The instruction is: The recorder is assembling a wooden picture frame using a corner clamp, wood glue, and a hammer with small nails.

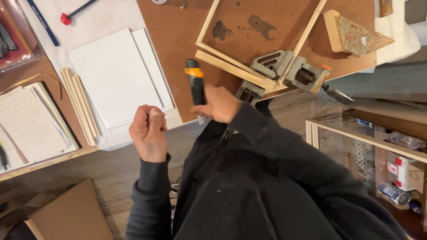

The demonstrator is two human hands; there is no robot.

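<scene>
Hands over worktop edge, mid-frame.
Right hand (221,103) grips a black and orange tool (195,83) just left of the corner clamp (280,71) holding the wooden frame (249,73); left hand (148,132) is a closed, empty fist lower left of it.

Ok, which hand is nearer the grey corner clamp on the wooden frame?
The right hand. It grips a black and orange tool just left of the corner clamp. The left hand, a closed fist, sits further left and lower, off the table edge.
</scene>
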